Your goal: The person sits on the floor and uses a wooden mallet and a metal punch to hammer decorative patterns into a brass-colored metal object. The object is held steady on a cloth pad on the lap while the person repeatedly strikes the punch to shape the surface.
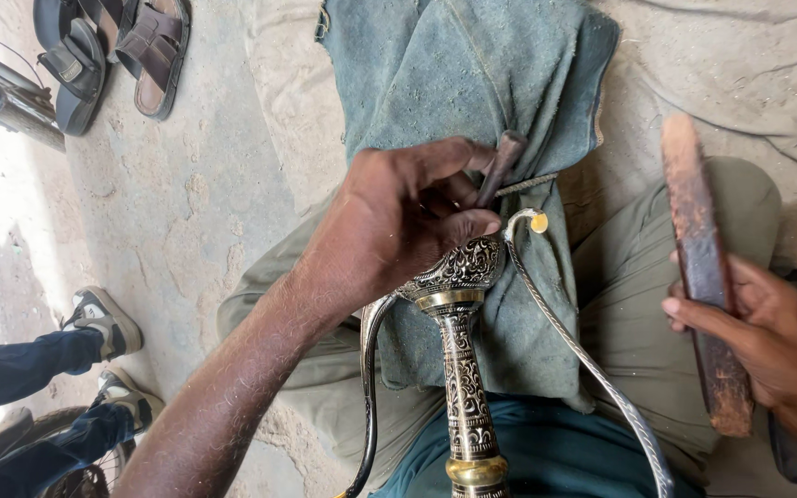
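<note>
An engraved brass ornament (461,350) with a bulbous top and a patterned stem lies on my lap over a grey-green cloth (472,83). Two twisted metal handles curve off it, one to the right (583,360). My left hand (398,221) rests on the bulbous top and pinches a thin dark metal chisel (502,164), tip down against the engraved surface. My right hand (767,341) holds a worn reddish wooden stick (703,267) upright at the right, apart from the chisel.
A pair of dark sandals (113,51) lies on the dusty concrete floor at the top left. Another person's legs in blue trousers and grey sneakers (103,323) stand at the left edge. A pale sheet (740,55) covers the ground at the top right.
</note>
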